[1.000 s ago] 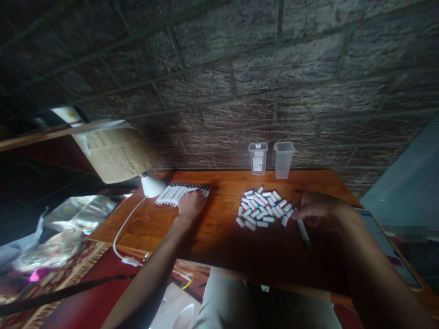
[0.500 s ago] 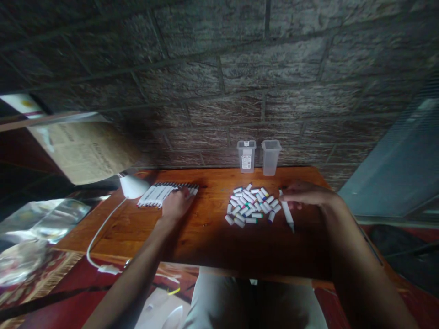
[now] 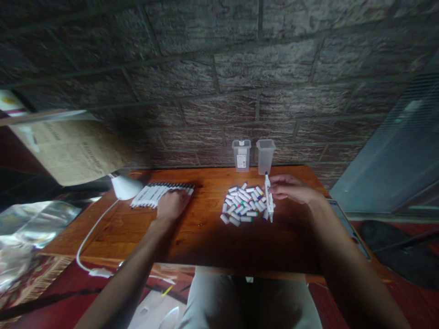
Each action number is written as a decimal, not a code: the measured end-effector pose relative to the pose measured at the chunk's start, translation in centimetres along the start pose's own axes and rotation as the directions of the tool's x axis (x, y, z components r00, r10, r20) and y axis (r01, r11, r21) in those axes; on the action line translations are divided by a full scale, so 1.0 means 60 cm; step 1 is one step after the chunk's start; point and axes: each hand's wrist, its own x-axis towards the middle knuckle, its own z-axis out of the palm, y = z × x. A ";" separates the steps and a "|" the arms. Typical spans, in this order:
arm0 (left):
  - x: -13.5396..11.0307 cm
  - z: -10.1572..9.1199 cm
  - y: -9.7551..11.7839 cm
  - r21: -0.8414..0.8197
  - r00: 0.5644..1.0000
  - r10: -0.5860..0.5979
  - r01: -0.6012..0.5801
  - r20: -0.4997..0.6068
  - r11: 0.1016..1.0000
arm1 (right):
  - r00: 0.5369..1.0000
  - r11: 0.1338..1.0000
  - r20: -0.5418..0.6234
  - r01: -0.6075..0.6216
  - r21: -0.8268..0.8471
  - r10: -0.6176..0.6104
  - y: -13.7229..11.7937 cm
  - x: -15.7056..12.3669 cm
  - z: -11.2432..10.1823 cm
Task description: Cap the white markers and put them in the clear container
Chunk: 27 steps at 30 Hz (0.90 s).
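My right hand (image 3: 287, 188), at the right of a pile of short white caps (image 3: 244, 204) with coloured ends, is closed on a white marker (image 3: 268, 194). The marker stands nearly upright in the view, its dark tip at the top, and covers the pile's right edge. Its lower part looks doubled, and I cannot tell whether a second piece is there. On the left, a row of white markers (image 3: 151, 195) lies side by side. My left hand (image 3: 172, 204) rests curled over the right part of this row; what its fingers grip, if anything, is hidden.
Two clear plastic containers, one with a label (image 3: 242, 157) and one plain (image 3: 265, 157), stand against the brick wall. A lamp (image 3: 126, 186) with a paper shade and white cord is at the left. A phone-like device (image 3: 348, 228) lies at the right edge.
My right hand has moved left with the marker, which has swung from tip down to dark tip up. My left hand stays on the row. The view has shifted slightly.
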 end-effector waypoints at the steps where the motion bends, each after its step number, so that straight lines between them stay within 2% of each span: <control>1: 0.001 0.000 0.002 0.032 1.000 0.001 -0.001 0.007 0.999 | 1.000 1.000 0.005 0.016 0.023 -0.017 0.000 0.001 0.002; 7: 0.006 0.005 0.007 0.111 0.999 0.004 0.001 -0.043 0.994 | 0.998 0.996 0.035 0.052 0.076 -0.054 0.002 0.005 0.011; 11: 0.002 0.010 -0.003 0.111 0.989 0.104 -0.092 -0.106 0.989 | 0.998 0.998 0.044 0.038 0.053 -0.040 0.005 0.008 0.015; 13: -0.002 0.010 -0.008 0.121 0.983 0.153 -0.140 -0.098 0.983 | 0.999 0.998 0.017 0.039 0.055 -0.040 0.009 0.011 0.016; 17: -0.011 0.010 -0.013 0.151 0.986 0.158 -0.150 -0.043 0.977 | 0.996 0.996 -0.076 0.057 0.073 -0.051 0.018 0.020 0.020; 27: -0.012 0.025 -0.010 0.168 0.984 0.155 -0.140 -0.085 0.976 | 0.982 0.989 -0.160 0.114 0.093 -0.098 0.036 0.039 0.034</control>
